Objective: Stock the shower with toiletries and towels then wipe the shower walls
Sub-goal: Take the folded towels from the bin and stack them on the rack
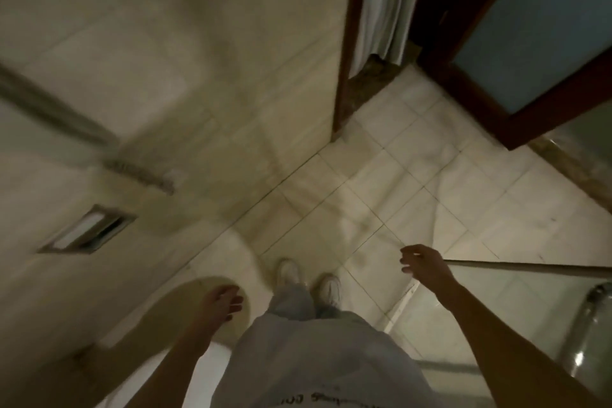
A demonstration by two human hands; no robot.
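Both hands are hanging empty: the left hand (226, 301) is open with fingers loosely spread over a round beige lid (185, 295), and the right hand (425, 264) is half-curled, gripping nothing, just above the top edge of a glass panel (530, 265). White shoes (309, 278) are standing on the tiled floor (414, 182) left of that panel, and a blurred rail (49, 106) is crossing the wall; no toiletries or towels are showing
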